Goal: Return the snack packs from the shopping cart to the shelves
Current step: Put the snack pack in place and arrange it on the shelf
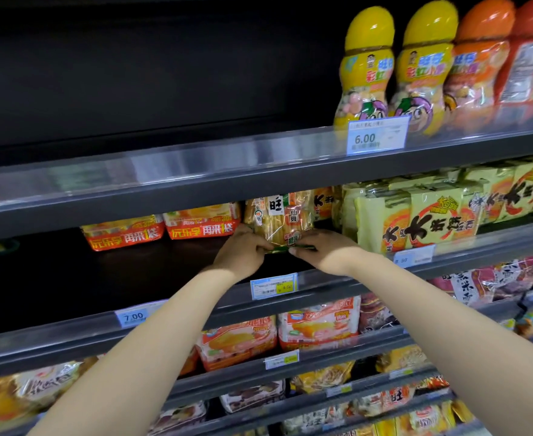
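Head camera view, angled forward and down along two bare forearms reaching toward dark supermarket shelves. A clear rice cracker pack (pixel 279 220) with yellow crackers and a green bottom edge is seen standing upright on the second shelf (pixel 152 262), its top partly hidden by the shelf rail above. Its bottom edge is pinched from both sides: the left hand (pixel 243 248) is curled around the lower left corner, and the right hand (pixel 322 250) is curled around the lower right corner, thumbs and fingertips closed on the green seam. Just to the left of the pack, two orange snack bags (pixel 161 231) are seen lying side by side toward the back of the same shelf, with bare dark shelf floor in front of them. Just to the right, yellow-green multipacks (pixel 416 221) with orange circles are stacked, continuing to the right edge. On the top shelf (pixel 196 165), at the right, two yellow-capped bottles (pixel 394 70) and two orange-capped bottles (pixel 498 55) are lined up behind a white price tag (pixel 377 136) reading 6.00. A blue-edged price tag (pixel 274 286) is fixed to the rail directly below the hands, and another (pixel 132 316) reading 7.00 sits lower left. Further shelves below are filled with red, pink and yellow snack bags (pixel 318 328), blurred toward the bottom. No shopping cart can be seen.
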Tool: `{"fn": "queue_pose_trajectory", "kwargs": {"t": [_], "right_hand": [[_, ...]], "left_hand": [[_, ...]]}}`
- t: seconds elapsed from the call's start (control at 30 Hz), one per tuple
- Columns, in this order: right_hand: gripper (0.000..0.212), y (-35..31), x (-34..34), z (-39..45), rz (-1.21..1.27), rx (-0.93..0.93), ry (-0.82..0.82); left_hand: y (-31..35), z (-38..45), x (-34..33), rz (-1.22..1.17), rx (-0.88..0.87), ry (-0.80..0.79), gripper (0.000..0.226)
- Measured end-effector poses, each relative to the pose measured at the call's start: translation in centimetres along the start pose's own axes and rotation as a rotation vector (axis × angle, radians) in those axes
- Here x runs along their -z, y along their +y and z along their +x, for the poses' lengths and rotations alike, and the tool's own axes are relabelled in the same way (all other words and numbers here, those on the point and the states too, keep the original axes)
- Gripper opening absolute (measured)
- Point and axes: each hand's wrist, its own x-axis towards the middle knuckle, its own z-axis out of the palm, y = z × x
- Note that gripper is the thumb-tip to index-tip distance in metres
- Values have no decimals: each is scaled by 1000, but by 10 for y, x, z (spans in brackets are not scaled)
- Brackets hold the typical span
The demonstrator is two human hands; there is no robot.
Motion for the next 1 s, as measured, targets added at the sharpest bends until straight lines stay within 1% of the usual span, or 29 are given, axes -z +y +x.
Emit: {"fn": "queue_pose_trajectory", "kwargs": {"t": [0.07,0.2,0.27,0.33,0.4,0.5,0.57,0.67,0.8,0.9,1.0], "right_hand": [[57,0,1,5,8,-2,-23],[58,3,-1,10,6,4,-28],[55,6,-4,10,33,8,3],[49,9,-4,9,83,18,71],[43,12,0,2,84,39,133],[44,18,6,-15,59,93,201],[45,23,10,-30,98,154,233],[45,28,16,-52,71,262,253],[42,30,22,-76,109,470,321],[41,23,19,-88,171,643,332],[40,3,9,-95,162,790,313]], "left_hand": [[0,4,3,-13,8,-21,34],[3,11,4,51,22,-66,35],[5,11,3,77,30,-95,37],[8,7,5,113,43,-121,40],[13,0,9,140,55,-101,42],[28,-21,19,195,63,17,46],[41,-43,25,239,31,122,48],[57,-80,26,280,-29,272,46],[71,-128,16,328,-58,355,42],[76,-166,5,375,10,369,46],[76,-208,-1,401,87,377,44]]}}
